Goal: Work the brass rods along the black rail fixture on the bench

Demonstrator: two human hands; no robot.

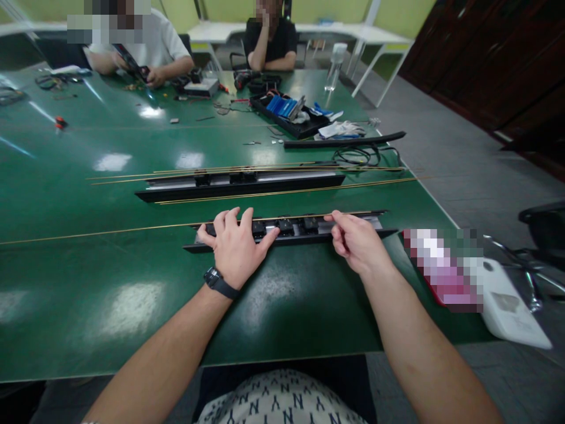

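Observation:
A long black rail (304, 231) with several black blocks set in it lies across the green table (110, 259) in front of me. My left hand (233, 244) rests flat on its left part, fingers spread over the blocks. My right hand (355, 238) pinches a thin brass rod (110, 228) that runs along the rail's far edge and off to the left. A black watch sits on my left wrist.
A second black rail (241, 185) with more brass rods lies further back. Behind it are a black tray (286, 118) of parts, gloves, a cable coil and a bottle (335, 65). Two people sit at the far side. A white box (512, 306) overhangs the right edge.

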